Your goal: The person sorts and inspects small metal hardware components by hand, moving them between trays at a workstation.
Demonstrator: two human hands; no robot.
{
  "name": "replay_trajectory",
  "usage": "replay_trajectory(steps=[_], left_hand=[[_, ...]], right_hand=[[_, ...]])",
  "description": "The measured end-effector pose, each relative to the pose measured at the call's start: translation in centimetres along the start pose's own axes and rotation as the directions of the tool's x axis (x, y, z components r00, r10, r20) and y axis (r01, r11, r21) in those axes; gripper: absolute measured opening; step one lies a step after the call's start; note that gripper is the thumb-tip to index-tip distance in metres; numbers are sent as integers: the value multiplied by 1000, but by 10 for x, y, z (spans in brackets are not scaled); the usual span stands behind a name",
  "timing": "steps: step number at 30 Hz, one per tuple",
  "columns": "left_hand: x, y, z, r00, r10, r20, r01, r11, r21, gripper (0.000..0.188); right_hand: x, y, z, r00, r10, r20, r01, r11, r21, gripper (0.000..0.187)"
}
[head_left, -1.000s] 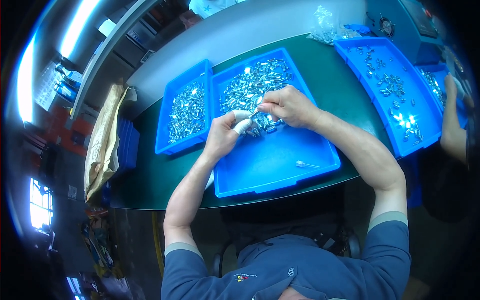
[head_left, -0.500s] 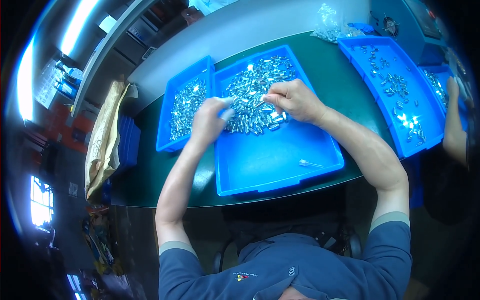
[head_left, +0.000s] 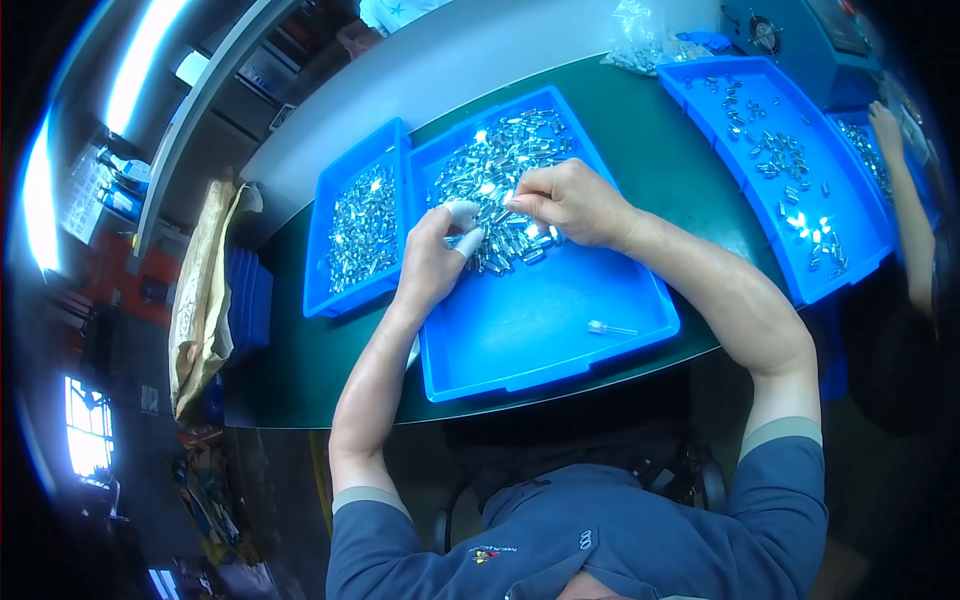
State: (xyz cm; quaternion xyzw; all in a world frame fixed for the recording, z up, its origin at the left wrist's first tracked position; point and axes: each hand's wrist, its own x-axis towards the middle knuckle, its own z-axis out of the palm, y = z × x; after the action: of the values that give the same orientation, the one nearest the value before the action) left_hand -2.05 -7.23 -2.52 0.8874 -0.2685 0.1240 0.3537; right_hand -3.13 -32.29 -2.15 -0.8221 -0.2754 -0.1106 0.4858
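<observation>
My left hand (head_left: 428,262) is over the left side of a wide blue tray (head_left: 520,360) heaped with small shiny metal cylinders (head_left: 515,150). White covers sit on its thumb (head_left: 470,242) and forefinger (head_left: 461,210), and those two tips stand apart with metal pieces showing around them. Just to the right, above the same heap, my right hand (head_left: 580,203) is closed in a pinch, thumb against forefinger. Whatever is between those tips is too small to make out. A small clear piece with a thin stem (head_left: 610,328) lies in the tray's near part.
Left of the wide tray is a narrower blue tray (head_left: 313,270) full of similar pieces. At right, another blue tray (head_left: 825,285) holds scattered parts. Beyond it a co-worker's arm (head_left: 905,200) reaches in. A clear bag (head_left: 635,45) lies at the back; brown paper (head_left: 205,300) stands far left.
My left hand has moved right and closer to my right hand, its thumb and forefinger now clearly seen. My right hand stays pinched over the heap. The whole view has shifted slightly.
</observation>
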Motion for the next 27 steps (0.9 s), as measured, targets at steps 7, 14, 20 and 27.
replay_trajectory(steps=[7,14,20,27], left_hand=[[2,5,-5,992,103,73,-98,993,-65,25],[0,9,-4,984,137,110,-126,987,-103,24],[0,9,-3,979,175,106,-165,982,-91,23],[0,14,-3,975,210,79,-205,977,-65,23]], right_hand=[[0,3,4,997,-77,3,77,996,-40,21],[0,4,6,993,-115,-11,113,986,-122,18],[-2,2,8,982,-186,-45,175,967,-185,20],[-1,2,10,974,-202,-100,176,959,-220,23]])
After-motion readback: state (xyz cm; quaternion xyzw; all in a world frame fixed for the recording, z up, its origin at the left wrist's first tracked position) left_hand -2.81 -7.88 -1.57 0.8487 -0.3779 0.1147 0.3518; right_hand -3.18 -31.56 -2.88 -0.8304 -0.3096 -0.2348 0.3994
